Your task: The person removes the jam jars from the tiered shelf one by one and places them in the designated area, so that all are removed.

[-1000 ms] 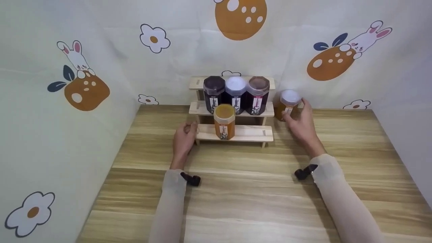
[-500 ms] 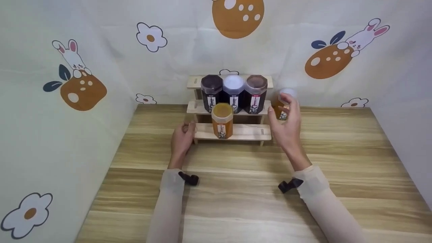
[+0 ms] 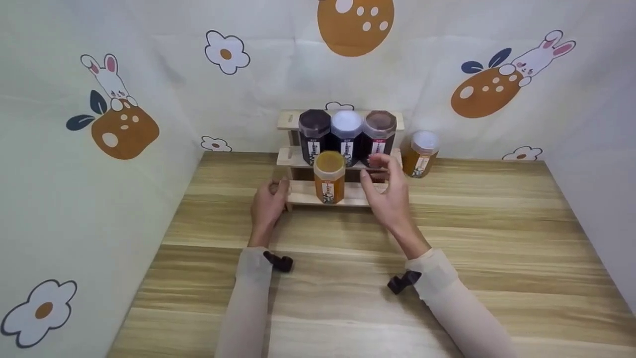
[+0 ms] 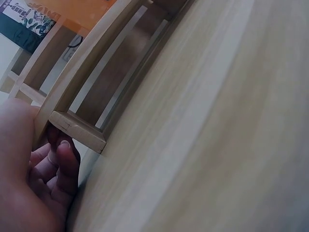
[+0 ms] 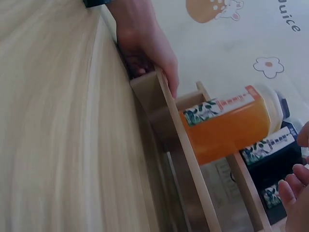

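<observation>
A three-step wooden rack [image 3: 355,193] stands near the back wall. My left hand [image 3: 268,205] grips the left end of its bottom step; in the left wrist view the fingers [image 4: 65,162] curl beneath that end. One amber jar [image 3: 329,181] is upright on the bottom step. Behind it, on the middle step, are three dark jars: one with a dark top [image 3: 315,129], one with a white lid [image 3: 347,124] and one with a brownish top [image 3: 380,127]. My right hand [image 3: 392,199], fingers bent and apart, hovers before the rack's right end, covering part of the brownish-topped jar, and holds nothing.
A second amber jar [image 3: 422,154] with a white lid stands on the wood-grain table [image 3: 328,288], just right of the rack. A printed cloth wall [image 3: 278,84] rises along the table's back edge, and others flank both sides.
My right hand let go of the white-lidded amber jar on the table and moved left to the front of the rack. That jar stays beside the rack. My left hand keeps its grip.
</observation>
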`<state>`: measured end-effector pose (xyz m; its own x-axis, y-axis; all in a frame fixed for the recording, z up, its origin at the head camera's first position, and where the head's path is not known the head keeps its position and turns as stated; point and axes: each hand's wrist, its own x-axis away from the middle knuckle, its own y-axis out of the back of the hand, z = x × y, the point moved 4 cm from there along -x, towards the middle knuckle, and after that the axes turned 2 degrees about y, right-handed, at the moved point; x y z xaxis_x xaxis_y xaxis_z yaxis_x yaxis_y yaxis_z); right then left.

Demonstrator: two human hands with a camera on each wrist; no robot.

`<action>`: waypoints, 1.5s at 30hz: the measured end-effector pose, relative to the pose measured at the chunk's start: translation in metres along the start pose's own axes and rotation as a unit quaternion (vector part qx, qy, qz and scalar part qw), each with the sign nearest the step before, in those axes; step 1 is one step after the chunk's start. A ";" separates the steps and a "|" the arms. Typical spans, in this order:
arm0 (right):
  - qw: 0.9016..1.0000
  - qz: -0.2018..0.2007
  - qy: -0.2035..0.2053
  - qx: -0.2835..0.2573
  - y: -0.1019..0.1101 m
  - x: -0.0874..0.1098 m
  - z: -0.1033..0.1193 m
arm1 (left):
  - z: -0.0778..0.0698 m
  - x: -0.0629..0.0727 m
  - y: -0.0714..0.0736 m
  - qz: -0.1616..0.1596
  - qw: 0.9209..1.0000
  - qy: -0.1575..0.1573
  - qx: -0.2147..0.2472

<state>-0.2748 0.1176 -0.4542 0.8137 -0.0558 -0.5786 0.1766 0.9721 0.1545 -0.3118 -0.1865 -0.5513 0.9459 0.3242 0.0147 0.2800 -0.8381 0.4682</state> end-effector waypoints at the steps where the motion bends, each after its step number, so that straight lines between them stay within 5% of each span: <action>1: 1.000 0.007 -0.005 -0.001 -0.004 0.000 -0.001 | 0.000 0.000 0.000 -0.001 1.000 -0.004 0.000; 9: 0.996 0.053 -0.069 0.004 -0.031 0.006 -0.007 | 0.000 -0.001 -0.001 -0.003 1.000 -0.004 -0.011; 19: 0.995 0.061 -0.082 -0.010 -0.053 0.013 -0.007 | 0.000 -0.002 0.000 -0.004 1.000 -0.001 -0.008; 35: 0.990 -0.019 -0.117 0.073 -0.085 0.026 -0.014 | 0.000 -0.001 0.001 -0.004 1.000 0.004 -0.005; 45: 0.991 -0.044 -0.097 0.079 -0.081 0.028 -0.014 | 0.000 -0.001 -0.001 0.000 1.000 0.010 0.010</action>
<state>-0.2742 0.0406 -0.4940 0.8799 -0.1971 -0.4324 0.3239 0.9145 0.2423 -0.3129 -0.1860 -0.5521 0.9423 0.3333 0.0316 0.2844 -0.8467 0.4498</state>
